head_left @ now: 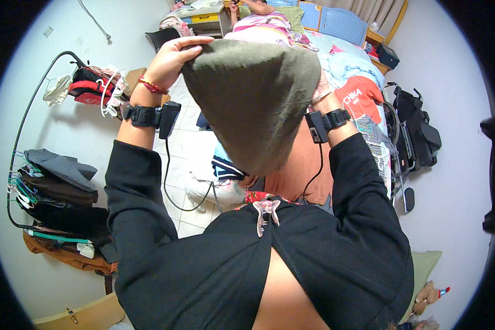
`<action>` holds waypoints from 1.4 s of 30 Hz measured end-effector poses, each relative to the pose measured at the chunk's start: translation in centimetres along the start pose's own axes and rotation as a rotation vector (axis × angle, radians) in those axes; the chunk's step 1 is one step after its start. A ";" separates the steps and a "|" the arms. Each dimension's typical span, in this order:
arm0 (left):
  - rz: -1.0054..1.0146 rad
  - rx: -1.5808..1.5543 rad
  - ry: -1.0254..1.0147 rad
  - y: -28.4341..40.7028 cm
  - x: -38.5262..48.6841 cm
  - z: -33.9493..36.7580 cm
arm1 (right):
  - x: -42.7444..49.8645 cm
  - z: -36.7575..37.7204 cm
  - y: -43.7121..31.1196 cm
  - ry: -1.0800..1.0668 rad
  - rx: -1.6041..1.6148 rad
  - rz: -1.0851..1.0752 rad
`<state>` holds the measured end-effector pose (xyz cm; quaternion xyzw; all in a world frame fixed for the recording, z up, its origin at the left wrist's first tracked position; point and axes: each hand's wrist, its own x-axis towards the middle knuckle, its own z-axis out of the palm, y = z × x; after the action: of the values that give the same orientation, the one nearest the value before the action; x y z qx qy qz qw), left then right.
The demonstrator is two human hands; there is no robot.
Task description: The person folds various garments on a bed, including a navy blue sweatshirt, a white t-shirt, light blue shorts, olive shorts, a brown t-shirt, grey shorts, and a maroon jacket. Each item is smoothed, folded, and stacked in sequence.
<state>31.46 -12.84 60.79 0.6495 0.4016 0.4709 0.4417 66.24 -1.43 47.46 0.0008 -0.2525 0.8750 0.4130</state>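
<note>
An olive-green cloth garment (255, 95) is held up in front of me between both hands. My left hand (180, 55) grips its upper left corner, the thumb and fingers pinching the fabric. At the garment's right edge is my right hand (321, 88), mostly hidden behind the cloth, with part of the palm and wrist showing. The fabric hangs down and narrows toward my chest. Below it, a folded navy-and-white striped cloth (227, 168) shows in part. Black devices with cables are strapped to both wrists.
A person (264, 20) lies on the bed beyond. An orange shirt (361, 97) and striped cloth lie on the bed's right side. A folded wheelchair (412, 128) stands by the right wall. At left is a clothes rack (18, 136) with hanging garments.
</note>
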 end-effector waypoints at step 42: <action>0.701 1.075 0.248 -2.3 20.2 14.0 | -6.5 7.7 -19.4 0.465 -2.815 -1.034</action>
<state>49.46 4.04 61.50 0.8132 0.3933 0.3920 -0.1742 82.97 0.74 61.38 -0.4303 -0.7606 -0.3275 0.3593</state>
